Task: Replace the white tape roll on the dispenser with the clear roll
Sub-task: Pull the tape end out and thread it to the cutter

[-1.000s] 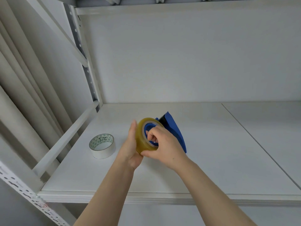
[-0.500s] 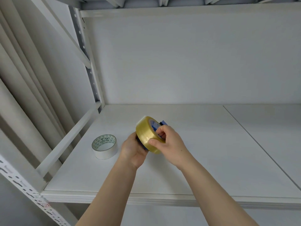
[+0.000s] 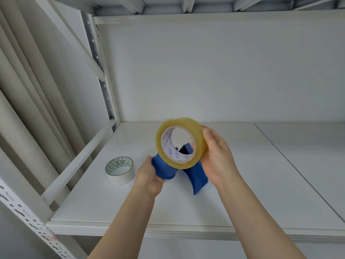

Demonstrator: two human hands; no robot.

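Observation:
My right hand (image 3: 218, 157) holds the clear, yellowish tape roll (image 3: 197, 135) by its outer rim, lifted and tilted so its cardboard core faces me. Its hole is bare, with nothing through it. Just below, my left hand (image 3: 149, 174) grips the blue dispenser (image 3: 196, 176) by its round hub, and the dispenser's curved body stands on the shelf. The roll's lower edge overlaps the hub in view. The white tape roll (image 3: 120, 170) lies flat on the shelf, left of my left hand.
The white shelf board (image 3: 261, 184) has a seam running down its right part. A slanted rail (image 3: 78, 161) and perforated upright (image 3: 104, 86) bound the left side. The back wall stands close behind, with another shelf overhead.
The clear roll has come off the dispenser hub and risen, turning its open core towards me. My right hand moved from the core to the roll's rim.

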